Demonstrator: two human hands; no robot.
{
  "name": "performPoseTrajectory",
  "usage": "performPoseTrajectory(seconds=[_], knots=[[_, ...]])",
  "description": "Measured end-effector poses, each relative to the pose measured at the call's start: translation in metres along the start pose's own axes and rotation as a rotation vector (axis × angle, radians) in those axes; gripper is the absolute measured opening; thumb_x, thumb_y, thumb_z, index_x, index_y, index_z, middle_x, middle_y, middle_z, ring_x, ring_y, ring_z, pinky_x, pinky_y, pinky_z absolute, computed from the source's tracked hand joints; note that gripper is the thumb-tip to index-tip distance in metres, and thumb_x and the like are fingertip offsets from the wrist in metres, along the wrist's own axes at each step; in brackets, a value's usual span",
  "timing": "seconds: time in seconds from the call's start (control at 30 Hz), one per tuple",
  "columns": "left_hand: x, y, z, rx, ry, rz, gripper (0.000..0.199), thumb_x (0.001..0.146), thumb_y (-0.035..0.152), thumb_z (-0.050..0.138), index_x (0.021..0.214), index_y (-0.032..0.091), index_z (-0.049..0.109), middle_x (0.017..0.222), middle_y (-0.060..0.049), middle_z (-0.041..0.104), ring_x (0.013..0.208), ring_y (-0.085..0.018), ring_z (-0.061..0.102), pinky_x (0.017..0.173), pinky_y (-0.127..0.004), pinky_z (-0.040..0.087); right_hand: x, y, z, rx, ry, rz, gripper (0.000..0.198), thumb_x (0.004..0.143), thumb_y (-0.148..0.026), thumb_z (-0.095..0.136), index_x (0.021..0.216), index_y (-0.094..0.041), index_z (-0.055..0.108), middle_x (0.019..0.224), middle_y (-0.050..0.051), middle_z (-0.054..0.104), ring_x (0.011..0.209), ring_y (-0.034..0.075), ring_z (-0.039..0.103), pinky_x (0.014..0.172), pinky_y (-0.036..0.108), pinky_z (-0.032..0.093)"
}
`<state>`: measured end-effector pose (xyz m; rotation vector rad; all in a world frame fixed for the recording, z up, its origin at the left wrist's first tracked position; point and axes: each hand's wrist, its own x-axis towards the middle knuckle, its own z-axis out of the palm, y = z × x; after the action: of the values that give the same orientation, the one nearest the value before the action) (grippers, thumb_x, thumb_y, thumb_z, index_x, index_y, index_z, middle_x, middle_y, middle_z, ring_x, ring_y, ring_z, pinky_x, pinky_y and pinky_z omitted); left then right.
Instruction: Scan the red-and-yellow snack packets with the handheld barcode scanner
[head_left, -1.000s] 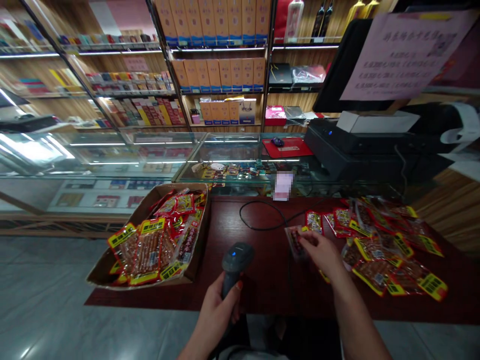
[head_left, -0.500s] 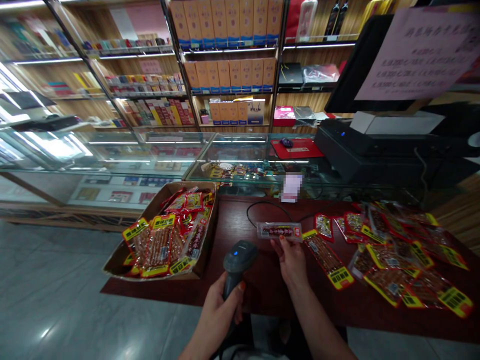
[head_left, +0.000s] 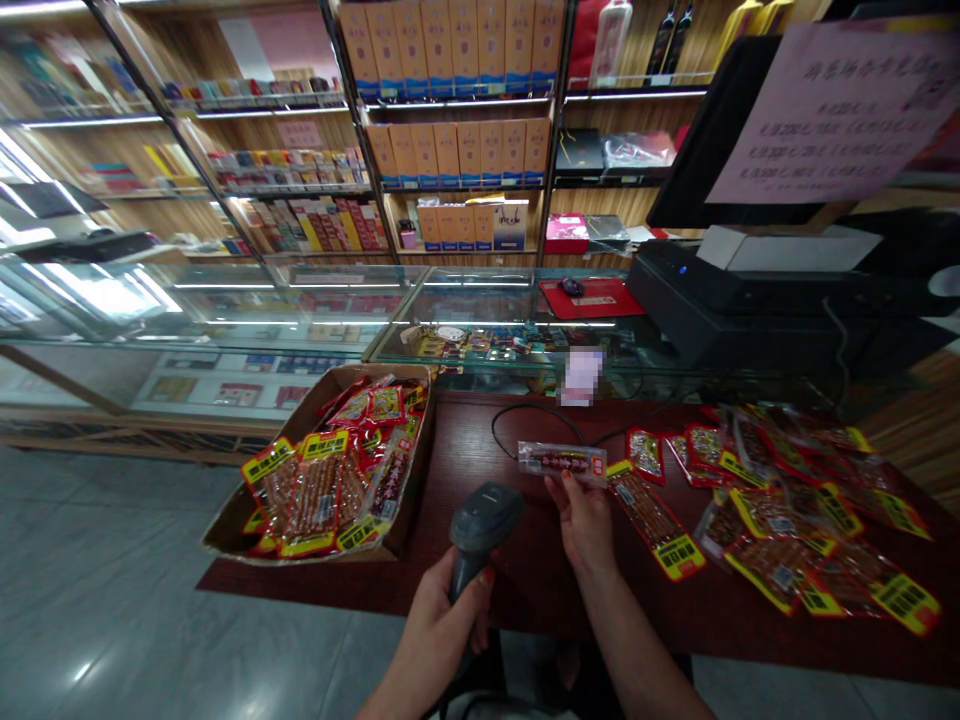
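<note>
Head view: left hand [head_left: 448, 612] wrapped around the scanner [head_left: 486, 518]; right hand [head_left: 586, 525] pinches a packet [head_left: 556, 460] over the tabletop [head_left: 525, 595].

— Does the scanner [head_left: 486, 515] show whole?
— No, the left hand [head_left: 442, 610] hides most of its handle.
— And the slim packet [head_left: 551, 458]?
— The right hand [head_left: 589, 520] covers a bit of its lower edge; its small print is unreadable.
— That pale rectangle [head_left: 581, 376] at the tabletop's [head_left: 459, 435] far edge?
— Pixelated, can't tell.
— The carton [head_left: 411, 505] on the left edge?
— Upper packets [head_left: 319, 490] bury the lower ones.
— The paper sheet [head_left: 825, 125]?
— Blurred lettering, cut off on the right. Both forearms [head_left: 626, 635] leave at the bottom.
</note>
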<state>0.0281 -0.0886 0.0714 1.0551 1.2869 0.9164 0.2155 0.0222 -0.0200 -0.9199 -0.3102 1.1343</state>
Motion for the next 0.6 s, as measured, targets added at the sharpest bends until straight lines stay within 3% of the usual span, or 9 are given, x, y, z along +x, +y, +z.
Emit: performPoseTrajectory(seconds=[0.17,0.27,0.37,0.47,0.53,0.6], knots=[[0.007,-0.004,0.003,-0.052,0.037,-0.030,0.051,0.079,0.066,0.068,0.090,0.017,0.060,0.046,0.007,0.053,0.039,-0.010,0.047,0.041,-0.020,0.037,-0.005,-0.005,0.004,-0.007,-0.032,0.027,0.043,0.056,-0.039,0.096,0.084,-0.024,0.067,0.086,-0.008,0.074,0.078,0.011,0.073,0.074,0.026,0.066],[0.013,-0.015,0.000,-0.139,0.127,-0.114,0.055,0.075,0.068,0.070,0.093,0.017,0.060,0.049,0.008,0.053,0.037,-0.010,0.046,0.037,-0.020,0.037,-0.009,-0.008,0.023,-0.040,-0.108,0.084,0.043,0.060,-0.042,0.095,0.084,-0.024,0.064,0.081,-0.008,0.074,0.072,0.010,0.073,0.068,0.023,0.065],[0.015,-0.027,-0.007,-0.238,0.195,-0.177,0.058,0.070,0.068,0.074,0.093,0.017,0.060,0.053,0.008,0.054,0.036,-0.009,0.047,0.034,-0.020,0.037,-0.016,-0.003,0.067,-0.109,-0.283,0.178,0.042,0.064,-0.047,0.092,0.082,-0.023,0.063,0.079,-0.005,0.075,0.068,0.011,0.073,0.064,0.022,0.064],[0.012,-0.031,-0.014,-0.273,0.225,-0.186,0.059,0.069,0.066,0.076,0.096,0.016,0.062,0.054,0.008,0.056,0.035,-0.009,0.048,0.034,-0.020,0.037,-0.030,0.012,0.127,-0.198,-0.513,0.252,0.043,0.067,-0.054,0.089,0.085,-0.023,0.064,0.085,-0.001,0.077,0.075,0.014,0.076,0.067,0.026,0.064],[0.009,-0.031,-0.017,-0.275,0.240,-0.187,0.059,0.069,0.065,0.077,0.097,0.016,0.062,0.056,0.007,0.057,0.035,-0.009,0.048,0.034,-0.020,0.037,-0.039,0.024,0.162,-0.277,-0.660,0.265,0.047,0.066,-0.057,0.087,0.090,-0.022,0.067,0.088,0.001,0.078,0.078,0.018,0.077,0.067,0.032,0.065],[0.007,-0.029,-0.018,-0.276,0.247,-0.184,0.059,0.069,0.064,0.078,0.098,0.015,0.063,0.057,0.007,0.058,0.036,-0.009,0.049,0.034,-0.020,0.038,-0.044,0.031,0.181,-0.388,-0.754,0.235,0.044,0.067,-0.054,0.087,0.093,-0.022,0.069,0.093,0.004,0.080,0.079,0.020,0.077,0.065,0.034,0.065]])
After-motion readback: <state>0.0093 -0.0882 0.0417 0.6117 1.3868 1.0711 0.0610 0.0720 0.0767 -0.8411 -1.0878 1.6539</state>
